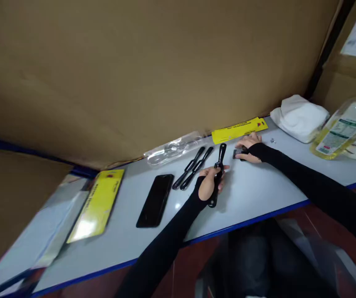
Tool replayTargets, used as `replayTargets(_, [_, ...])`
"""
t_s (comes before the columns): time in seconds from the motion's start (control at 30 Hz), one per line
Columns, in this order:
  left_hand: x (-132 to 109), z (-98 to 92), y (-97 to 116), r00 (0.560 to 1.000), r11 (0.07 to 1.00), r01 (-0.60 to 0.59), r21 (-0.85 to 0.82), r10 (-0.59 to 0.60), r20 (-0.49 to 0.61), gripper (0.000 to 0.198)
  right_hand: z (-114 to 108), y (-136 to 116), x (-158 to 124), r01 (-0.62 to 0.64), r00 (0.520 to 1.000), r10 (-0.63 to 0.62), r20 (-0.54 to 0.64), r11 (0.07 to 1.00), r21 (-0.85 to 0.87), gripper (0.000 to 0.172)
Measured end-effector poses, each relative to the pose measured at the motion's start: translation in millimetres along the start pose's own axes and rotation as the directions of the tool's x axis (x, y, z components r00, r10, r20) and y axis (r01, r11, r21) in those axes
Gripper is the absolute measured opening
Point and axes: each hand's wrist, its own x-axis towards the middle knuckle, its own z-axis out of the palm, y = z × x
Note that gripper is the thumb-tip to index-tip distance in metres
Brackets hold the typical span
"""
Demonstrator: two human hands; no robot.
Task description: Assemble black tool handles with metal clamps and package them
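Black sleeves [165,240], black tool [216,182] gripped in left hand [208,185], right hand [252,141] at small dark piece [236,154], grip unclear

Pale blue-edged table [267,182]: black phone [155,200], two black tools [197,157], yellow cards [97,205], clear packaging [174,150], white bundle [299,118], bottle [340,131].

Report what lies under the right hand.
Part of a small dark object shows under the right hand, by the fingertips. The hand covers the rest, so its full shape cannot be seen.
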Motion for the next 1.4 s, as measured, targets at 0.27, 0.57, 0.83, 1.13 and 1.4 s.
replayTargets(0.27, [2, -5.9, -4, 0.994, 0.965, -0.107, 0.24, 0.099, 0.041, 0.037, 2, -8, -2, -0.035, 0.996, 0.051, -0.07, 0.977, 0.211, 0.029])
replayTargets(0.57, [6, -3.9, -8, 0.982, 0.982, -0.19, 0.018, 0.19, -0.019, 0.055, -11, -13, 5, 0.268, 0.943, -0.003, -0.333, 0.599, 0.754, 0.031])
replayTargets(0.83, [0, -1.8, -11, 0.969, 0.967, -0.246, -0.061, 0.248, 0.022, 0.055, -13, -29, -19, 0.188, 0.97, -0.234, -0.061, 0.574, 0.797, 0.052])
replayTargets(1.13, [1, 4.0, -12, 0.986, 0.966, -0.161, -0.2, 0.149, -0.074, 0.052, 15, -67, -38, 0.134, 0.981, 0.042, -0.188, 0.553, 0.822, 0.039])
replayTargets(1.4, [-1, 6.3, -5, 0.971, 0.949, -0.223, -0.225, 0.196, -0.135, 0.052, 12, -66, -42, 0.176, 0.98, -0.036, -0.197, 0.619, 0.766, 0.035])
